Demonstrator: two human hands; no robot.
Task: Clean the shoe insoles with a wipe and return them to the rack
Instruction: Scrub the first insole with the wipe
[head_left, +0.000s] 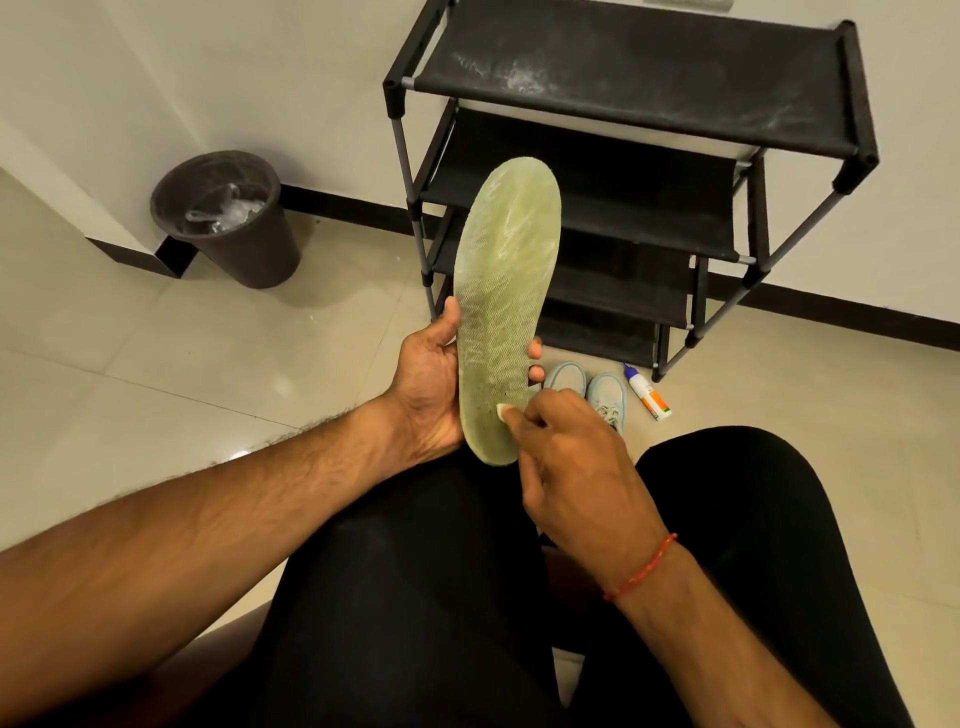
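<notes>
- Your left hand (428, 387) grips the green insole (506, 291) round its lower half. The thumb lies along the left edge and the fingertips (535, 347) curl round the right edge.
- The insole stands nearly upright above your lap, its toe end pointing far, towards the rack, and its heel end near, just over your knees.
- Your right hand (576, 457) has its fingers curled and pinches a small white wipe (503, 412), which is pressed against the insole's heel part, low on its right side.
- Only a little of the wipe shows past the fingers, so you cannot tell how much is folded in the hand.
- A red thread bracelet (644, 569) sits on your right wrist.
- The black shoe rack (639, 78) stands far and right, against the wall. Its top shelf is streaked with pale dust, and the raised insole hides part of its left side.
- A pair of light blue shoes (605, 395) lies on the tiled floor (156, 364) at the foot of the rack, partly behind your right hand.
- Just right of the shoes a white bottle (649, 395) with a blue cap and an orange label lies on its side.
- A dark bin (244, 249) lined with clear plastic stands far left, by the wall corner, well apart from your hands.
</notes>
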